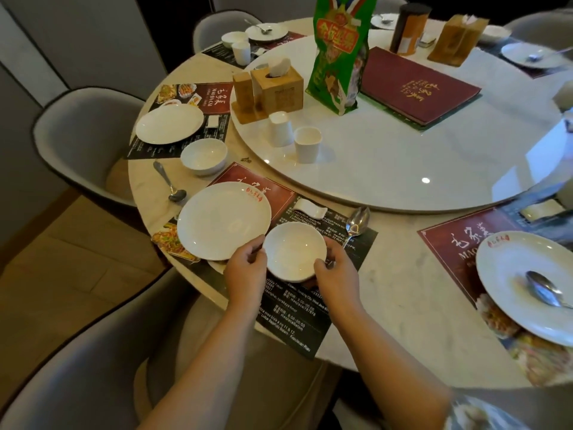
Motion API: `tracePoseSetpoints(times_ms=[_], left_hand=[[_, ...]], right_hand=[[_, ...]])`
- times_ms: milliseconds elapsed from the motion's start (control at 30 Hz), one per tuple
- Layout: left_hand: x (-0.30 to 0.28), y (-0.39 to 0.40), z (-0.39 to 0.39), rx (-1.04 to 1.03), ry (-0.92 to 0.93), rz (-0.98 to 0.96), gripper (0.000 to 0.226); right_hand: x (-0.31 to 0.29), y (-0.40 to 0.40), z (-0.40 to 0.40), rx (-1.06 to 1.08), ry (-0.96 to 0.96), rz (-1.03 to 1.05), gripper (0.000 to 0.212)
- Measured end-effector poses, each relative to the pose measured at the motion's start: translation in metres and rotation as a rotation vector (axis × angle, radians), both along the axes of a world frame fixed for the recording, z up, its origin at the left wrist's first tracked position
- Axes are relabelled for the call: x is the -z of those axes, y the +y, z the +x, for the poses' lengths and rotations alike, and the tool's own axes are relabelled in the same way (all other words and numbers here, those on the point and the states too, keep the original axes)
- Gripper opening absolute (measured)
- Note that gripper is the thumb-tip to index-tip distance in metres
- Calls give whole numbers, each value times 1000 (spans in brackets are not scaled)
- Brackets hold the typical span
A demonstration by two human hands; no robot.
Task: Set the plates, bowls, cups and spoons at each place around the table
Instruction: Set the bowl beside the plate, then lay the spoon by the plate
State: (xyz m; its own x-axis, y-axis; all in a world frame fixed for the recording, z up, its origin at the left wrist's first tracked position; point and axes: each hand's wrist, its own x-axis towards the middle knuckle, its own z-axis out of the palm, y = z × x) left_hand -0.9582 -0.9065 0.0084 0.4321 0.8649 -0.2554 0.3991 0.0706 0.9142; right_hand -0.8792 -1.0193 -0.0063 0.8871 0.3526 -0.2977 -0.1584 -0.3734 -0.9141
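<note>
Both hands are gripping a white ceramic bowl (294, 251) over the placemat (297, 318).
Left hand (246, 270) and right hand (336, 274) are curling round opposite rims; glazed, rigid, breakable, probably slippery, so rim holds are suiting it.

We see a white bowl (294, 251) upright on the placemat (297, 318) at the near place, its rim touching a white plate (224, 220) with a red mark just to its left. A spoon (356, 223) lies beside it to the right, bowl end away from us. Farther left, another plate (169, 123) sits on its mat, with a second bowl (204, 156) and spoon (170, 185) on the bare surface (403, 290) near it. Two white cups (307, 144) stand on the turntable (403, 150), one inverted. At right, a spoon (544, 288) rests in a third plate (508, 274).
</note>
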Motion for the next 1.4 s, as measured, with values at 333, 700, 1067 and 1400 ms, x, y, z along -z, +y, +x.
tracePoseSetpoints(times_ms=[333, 700, 1067, 1400], left_hand=[[1, -8, -5, 48, 28, 15, 33], [1, -8, 14, 112, 65, 252, 33], [-5, -16, 49, 271, 64, 364, 23], [-19, -13, 40, 337, -68, 245, 20]], right_hand=[[6, -6, -2, -23, -19, -56, 51], [-6, -14, 27, 60, -51, -127, 26], [1, 0, 62, 101, -132, -356, 34], [-30, -14, 70, 135, 147, -96, 3]])
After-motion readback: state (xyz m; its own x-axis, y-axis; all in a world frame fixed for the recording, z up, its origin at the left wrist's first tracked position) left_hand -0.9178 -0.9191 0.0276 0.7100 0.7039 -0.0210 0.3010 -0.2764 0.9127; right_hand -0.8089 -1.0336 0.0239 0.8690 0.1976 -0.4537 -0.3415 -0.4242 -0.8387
